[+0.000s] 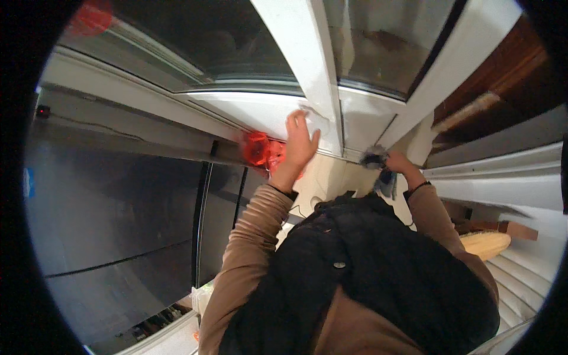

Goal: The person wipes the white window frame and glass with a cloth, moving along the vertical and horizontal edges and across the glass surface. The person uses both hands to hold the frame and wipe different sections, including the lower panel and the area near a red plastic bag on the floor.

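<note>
A crumpled, grey-blue cloth (pixel 373 158) of soft-looking fabric lies at about 2 to 3 o'clock from the middle of the head view, in front of the foot of a white-framed glass door (pixel 313 53). The right hand (pixel 401 163), at the cloth's 3 o'clock, has its fingers curled closed on the bunched part, while a loose tail hangs toward 6 o'clock; the exact finger placing is too small to tell. The left hand (pixel 300 145), at the cloth's 9 to 10 o'clock, is raised before the smooth white lower panel (pixel 248 112) with its thumb spread away from the fingers and nothing visible in its grasp; whether the fingertips touch the panel, I cannot tell. Just beside that hand, at its 9 o'clock, sits a crinkled, translucent red plastic bag (pixel 257 151). The cloth should handle as light, limp and hard to break, probably slipperier if damp, though wetness cannot be judged here. Its thick, gathered middle looks the best place to hold; gripped by the tail alone, it would likely flop and swing.
</note>
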A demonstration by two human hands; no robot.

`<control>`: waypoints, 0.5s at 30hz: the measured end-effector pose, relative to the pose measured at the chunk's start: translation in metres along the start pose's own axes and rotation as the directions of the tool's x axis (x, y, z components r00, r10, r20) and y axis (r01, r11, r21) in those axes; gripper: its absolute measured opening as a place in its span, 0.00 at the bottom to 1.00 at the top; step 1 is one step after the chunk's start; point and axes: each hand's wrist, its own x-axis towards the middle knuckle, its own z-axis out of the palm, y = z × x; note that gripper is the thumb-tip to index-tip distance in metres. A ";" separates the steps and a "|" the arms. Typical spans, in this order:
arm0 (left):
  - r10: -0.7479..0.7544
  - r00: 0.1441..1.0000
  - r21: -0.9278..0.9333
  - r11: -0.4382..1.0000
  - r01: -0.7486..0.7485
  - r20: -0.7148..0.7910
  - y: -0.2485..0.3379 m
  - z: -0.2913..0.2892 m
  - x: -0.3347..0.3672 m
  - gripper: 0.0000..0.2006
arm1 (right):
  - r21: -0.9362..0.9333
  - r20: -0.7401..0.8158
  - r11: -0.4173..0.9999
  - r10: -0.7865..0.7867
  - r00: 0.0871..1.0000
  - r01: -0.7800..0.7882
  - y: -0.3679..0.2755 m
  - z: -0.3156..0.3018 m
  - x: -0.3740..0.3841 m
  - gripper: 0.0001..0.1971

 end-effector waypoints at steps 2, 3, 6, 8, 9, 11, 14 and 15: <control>-0.002 0.995 -0.110 0.994 0.013 0.102 0.003 0.011 -0.017 0.32 | 0.036 -0.035 0.997 -0.060 0.998 0.061 -0.044 -0.019 -0.015 0.22; -0.020 0.971 -0.151 0.987 0.057 0.237 0.004 0.017 -0.025 0.31 | 0.084 -0.063 0.983 -0.160 0.985 0.165 -0.067 -0.029 -0.021 0.22; 0.051 0.920 -0.410 0.904 0.123 0.389 0.009 0.028 -0.053 0.31 | 0.211 -0.122 0.897 -0.370 0.921 0.388 -0.130 -0.048 -0.036 0.22; 0.114 0.932 -0.450 0.891 0.057 0.344 0.007 0.030 -0.065 0.30 | 0.315 -0.141 0.825 -0.449 0.883 0.469 -0.164 -0.055 -0.040 0.22; 0.059 0.940 -0.441 0.892 0.102 0.335 0.001 0.028 -0.068 0.29 | 0.351 -0.094 0.820 -0.449 0.889 0.452 -0.177 -0.057 -0.042 0.22; -0.026 0.952 -0.437 0.884 0.165 0.306 -0.012 0.024 -0.073 0.28 | 0.443 -0.022 0.773 -0.498 0.867 0.455 -0.198 -0.061 -0.046 0.22; -0.189 0.933 -0.397 0.865 0.306 0.306 -0.039 0.013 -0.082 0.19 | 0.301 -0.195 0.696 -0.625 0.756 0.652 -0.222 -0.073 -0.056 0.18; -0.253 0.905 -0.391 0.838 0.381 0.342 -0.047 0.009 -0.086 0.17 | 0.215 -0.274 0.685 -0.641 0.717 0.696 -0.230 -0.080 -0.058 0.17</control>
